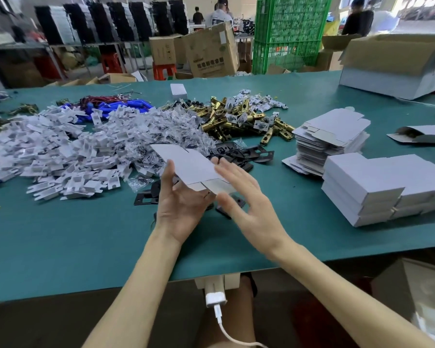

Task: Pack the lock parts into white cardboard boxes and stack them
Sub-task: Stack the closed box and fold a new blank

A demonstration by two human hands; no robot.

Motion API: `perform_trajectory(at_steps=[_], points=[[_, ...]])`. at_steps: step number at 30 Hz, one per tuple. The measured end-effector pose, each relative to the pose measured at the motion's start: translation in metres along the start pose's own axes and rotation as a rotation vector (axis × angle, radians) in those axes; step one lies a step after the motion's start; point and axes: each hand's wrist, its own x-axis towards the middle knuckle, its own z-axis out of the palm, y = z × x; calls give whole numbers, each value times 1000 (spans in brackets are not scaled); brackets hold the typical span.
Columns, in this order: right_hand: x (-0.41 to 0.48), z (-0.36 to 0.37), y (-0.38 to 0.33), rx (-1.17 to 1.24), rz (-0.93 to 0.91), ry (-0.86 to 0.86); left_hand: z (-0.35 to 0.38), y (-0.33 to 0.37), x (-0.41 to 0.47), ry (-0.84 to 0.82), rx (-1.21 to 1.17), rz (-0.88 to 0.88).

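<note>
A white cardboard box (186,164) is held tilted above the green table (60,234), its flap end toward me. My left hand (178,207) supports it from below, palm up, thumb at its left edge. My right hand (246,197) lies with straight fingers against the box's right side. Black lock plates (239,151) lie just behind the hands and one (146,198) beside my left hand. Gold latch bodies (239,119) sit in a heap further back. Packed white boxes (377,187) are stacked at the right.
A big heap of white plastic inserts (68,151) and bagged screws (166,131) fills the left. Flat unfolded boxes (332,136) are piled right of centre. A large open carton (397,66) stands at the far right. Blue parts with wires (116,106) lie at the back.
</note>
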Motion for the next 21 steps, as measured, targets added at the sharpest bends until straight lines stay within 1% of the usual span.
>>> perform_trajectory(at_steps=[1, 2, 3, 4, 5, 6, 7, 9, 17, 21], points=[[0, 1, -1, 132, 142, 29, 2, 1, -1, -1, -36, 20], [1, 1, 0, 269, 279, 94, 3, 1, -1, -3, -58, 36], [4, 0, 2, 414, 401, 160, 4, 2, -2, -4, -58, 52], [6, -1, 6, 560, 497, 191, 6, 1, -3, -5, -34, 66], [8, -3, 8, 703, 564, 178, 8, 1, -4, -9, 7, 70], [9, -4, 8, 810, 599, 127, 10, 0, -5, -15, 60, 63], [10, -4, 9, 862, 608, 60, 12, -1, -6, -31, 116, 49], [9, -4, 11, 868, 604, -22, 14, -2, -8, -81, 225, 24], [-1, -6, 29, 1018, 619, -4, 12, -9, -10, -157, 510, -15], [-2, -5, 29, 1035, 621, 28, 15, -10, -11, -130, 533, -2]])
